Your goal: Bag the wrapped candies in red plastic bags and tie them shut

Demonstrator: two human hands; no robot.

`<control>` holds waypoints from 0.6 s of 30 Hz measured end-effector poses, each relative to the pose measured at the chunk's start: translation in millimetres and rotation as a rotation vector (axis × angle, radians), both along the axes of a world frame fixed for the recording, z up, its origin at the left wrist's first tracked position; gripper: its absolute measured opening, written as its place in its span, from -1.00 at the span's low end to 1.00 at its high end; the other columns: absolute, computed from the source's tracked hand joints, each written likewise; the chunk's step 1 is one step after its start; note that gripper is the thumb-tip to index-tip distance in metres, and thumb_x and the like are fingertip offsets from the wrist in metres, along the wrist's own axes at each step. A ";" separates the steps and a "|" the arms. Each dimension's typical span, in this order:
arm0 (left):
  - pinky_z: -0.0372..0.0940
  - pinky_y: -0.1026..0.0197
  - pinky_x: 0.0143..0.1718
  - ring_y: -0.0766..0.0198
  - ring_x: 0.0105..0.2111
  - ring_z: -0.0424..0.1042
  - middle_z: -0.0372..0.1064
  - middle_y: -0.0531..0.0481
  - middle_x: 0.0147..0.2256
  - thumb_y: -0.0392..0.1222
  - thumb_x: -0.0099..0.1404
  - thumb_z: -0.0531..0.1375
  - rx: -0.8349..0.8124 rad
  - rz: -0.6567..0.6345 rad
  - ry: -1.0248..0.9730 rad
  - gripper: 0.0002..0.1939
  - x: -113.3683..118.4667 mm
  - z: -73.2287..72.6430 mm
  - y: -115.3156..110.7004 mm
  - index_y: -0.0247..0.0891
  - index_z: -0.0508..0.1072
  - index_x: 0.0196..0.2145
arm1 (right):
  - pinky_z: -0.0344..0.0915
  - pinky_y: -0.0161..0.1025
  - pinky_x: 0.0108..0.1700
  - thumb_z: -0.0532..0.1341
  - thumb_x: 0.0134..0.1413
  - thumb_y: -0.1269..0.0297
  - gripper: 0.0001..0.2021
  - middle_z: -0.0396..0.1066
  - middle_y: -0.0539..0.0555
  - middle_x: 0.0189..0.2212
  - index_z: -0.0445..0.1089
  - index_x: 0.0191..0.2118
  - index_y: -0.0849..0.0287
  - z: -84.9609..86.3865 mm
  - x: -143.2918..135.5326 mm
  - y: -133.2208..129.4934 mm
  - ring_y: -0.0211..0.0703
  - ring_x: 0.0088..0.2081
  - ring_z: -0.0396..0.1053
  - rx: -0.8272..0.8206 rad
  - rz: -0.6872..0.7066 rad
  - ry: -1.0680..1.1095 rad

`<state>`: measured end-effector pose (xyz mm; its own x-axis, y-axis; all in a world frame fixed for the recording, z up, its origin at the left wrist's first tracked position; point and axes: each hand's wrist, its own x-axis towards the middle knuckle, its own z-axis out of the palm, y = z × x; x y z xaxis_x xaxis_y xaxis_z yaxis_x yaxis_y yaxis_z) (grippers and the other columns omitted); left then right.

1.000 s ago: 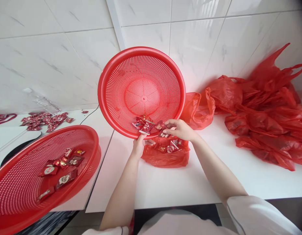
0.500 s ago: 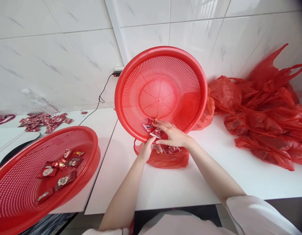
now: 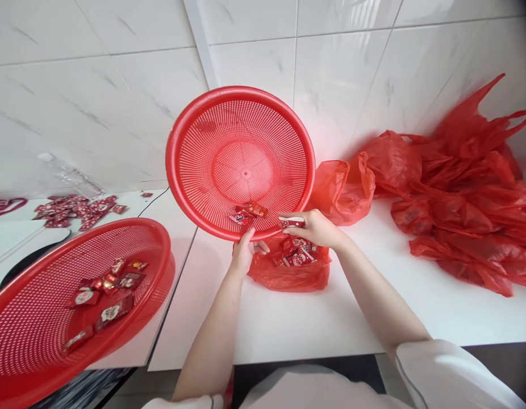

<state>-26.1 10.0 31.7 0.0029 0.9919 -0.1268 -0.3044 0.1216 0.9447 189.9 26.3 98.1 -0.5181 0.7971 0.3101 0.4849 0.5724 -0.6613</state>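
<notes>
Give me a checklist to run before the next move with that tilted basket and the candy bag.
1. Left hand grips the tilted basket at its lower rim: ok.
2. Right hand pinches one candy packet: ok.
3. Packets left in basket: a few remain, not ok.
4. Open bag sits below the rim: ok.
5. Bag fill level: cannot tell.

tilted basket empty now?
No, a few red packets lie at the low edge of the tilted basket, above the open bag.
</notes>
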 end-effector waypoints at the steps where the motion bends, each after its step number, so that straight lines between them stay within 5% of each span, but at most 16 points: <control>1: 0.20 0.29 -0.63 0.26 -0.65 0.39 0.38 -0.01 -0.67 0.07 0.13 0.17 0.002 0.003 0.000 -0.64 -0.7 0.7 0.3 -0.35 0.42 -0.38 | 0.41 -0.20 -0.16 0.25 0.13 0.11 -0.56 0.58 -0.01 -0.31 0.42 0.10 0.12 0.0 -0.2 -0.3 -0.14 -0.35 0.51 -0.005 0.004 0.007; 5: 0.20 0.28 -0.63 0.26 -0.64 0.39 0.40 -0.03 -0.65 0.05 0.12 0.17 -0.001 0.019 0.016 -0.62 -2.7 0.1 1.1 -0.38 0.45 -0.34 | 0.43 -0.18 -0.11 0.29 0.08 0.07 -0.54 0.55 0.09 -0.15 0.42 0.08 0.12 0.3 -2.1 -1.3 -0.07 -0.19 0.53 -0.033 0.027 0.065; 11: 0.20 0.26 -0.65 0.23 -0.66 0.39 0.42 -0.01 -0.64 -0.03 0.10 0.19 0.041 0.024 0.031 -0.72 4.6 -3.6 -3.4 -0.33 0.43 -0.36 | 0.31 -0.08 0.12 0.11 0.27 0.07 -0.62 0.45 0.16 0.02 0.37 0.09 0.15 0.5 -5.9 -1.6 -0.04 0.06 0.40 0.121 -0.108 0.114; 16: 0.32 0.20 -0.58 0.11 -0.48 0.53 0.51 -0.06 -0.49 0.05 0.20 0.19 0.036 -0.187 0.020 -0.64 24.8 -9.7 -16.9 -0.28 0.45 -0.19 | 0.08 0.10 0.27 0.13 0.23 0.03 -0.39 -0.01 0.24 0.34 0.04 0.32 0.12 -14.6 -17.8 -1.0 0.07 0.32 0.01 0.170 -0.097 0.031; 18: 0.37 0.17 -0.55 0.06 -0.44 0.54 0.51 -0.08 -0.50 0.15 0.22 0.17 0.027 -0.268 0.013 -0.53 31.3 -13.7 -21.6 -0.29 0.42 -0.11 | 0.09 0.14 0.25 0.13 0.23 0.07 -0.36 -0.05 0.24 0.35 -0.01 0.35 0.12 -20.7 -22.3 -0.8 0.11 0.33 -0.03 0.157 -0.062 -0.042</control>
<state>5.2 -11.5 18.0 0.2642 0.9591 -0.1016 -0.2528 0.1705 0.9524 167.6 25.5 77.3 -0.4848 0.7713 0.4124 0.5477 0.6353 -0.5444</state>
